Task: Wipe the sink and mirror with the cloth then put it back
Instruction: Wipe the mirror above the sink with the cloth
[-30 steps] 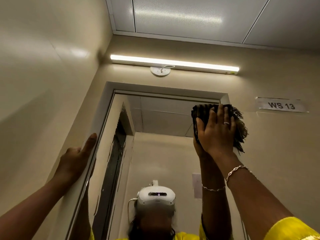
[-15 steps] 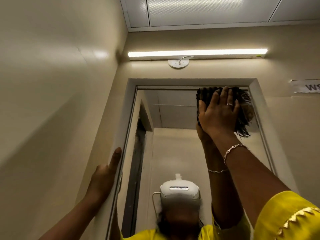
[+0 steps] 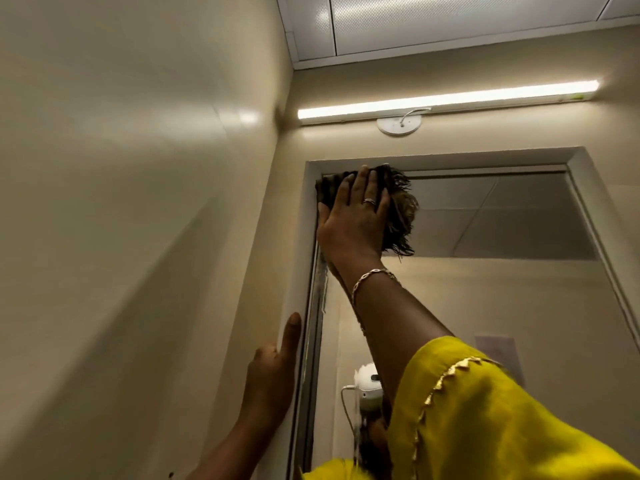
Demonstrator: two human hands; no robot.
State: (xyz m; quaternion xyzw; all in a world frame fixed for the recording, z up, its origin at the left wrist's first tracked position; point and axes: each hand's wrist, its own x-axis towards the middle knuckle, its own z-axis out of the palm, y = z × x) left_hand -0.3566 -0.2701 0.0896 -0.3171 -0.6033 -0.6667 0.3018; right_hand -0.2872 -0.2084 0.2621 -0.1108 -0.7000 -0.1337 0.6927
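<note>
Head view.

1. Right hand point(image 3: 353, 216): fingers are straight and spread, palm flat. It presses the cloth point(image 3: 401, 216) against the mirror point(image 3: 485, 289); it does not curl round the cloth.
2. Cloth position: top left corner of the mirror, touching the frame point(image 3: 300, 254) at that corner. A dark fringe hangs out to the right of the hand.
3. Change: one second ago the cloth was at the top right of the glass; half a second ago it was right of centre along the top edge. It is now at the left end. The hand has swept the whole top edge from right to left.
4. Left hand point(image 3: 273, 375): released, fingers straight, resting flat on the left side of the frame, lower down. It has kept this brace throughout and holds nothing.
5. Meaning for the task: the top band of the mirror is probably wiped. The glass below it is likely still to be covered. The sink is not in view, so its state cannot be told. The cloth has not yet been put back.
</note>
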